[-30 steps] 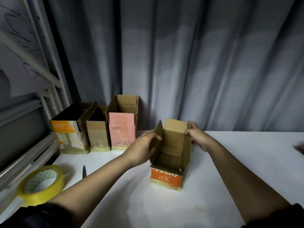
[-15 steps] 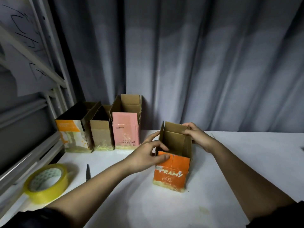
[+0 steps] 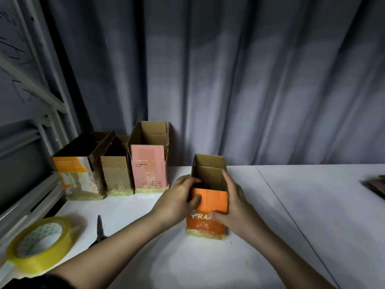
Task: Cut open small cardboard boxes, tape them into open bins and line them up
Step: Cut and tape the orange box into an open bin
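On white table (image 3: 291, 205), both hands grip orange bin (image 3: 210, 205); open room rightward.

Dim room; light pooling on white table (image 3: 291, 205), soft shadows, wide-angle bending at edges

grey curtain (image 3: 250, 80) hanging behind the white table (image 3: 312, 215), metal shelf frame (image 3: 31, 101) on the left, something dark (image 3: 375, 185) at the far right edge

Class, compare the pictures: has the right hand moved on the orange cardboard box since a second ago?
Yes. The right hand has come from the orange cardboard box's far top rim, near the curtain, to its near right side.
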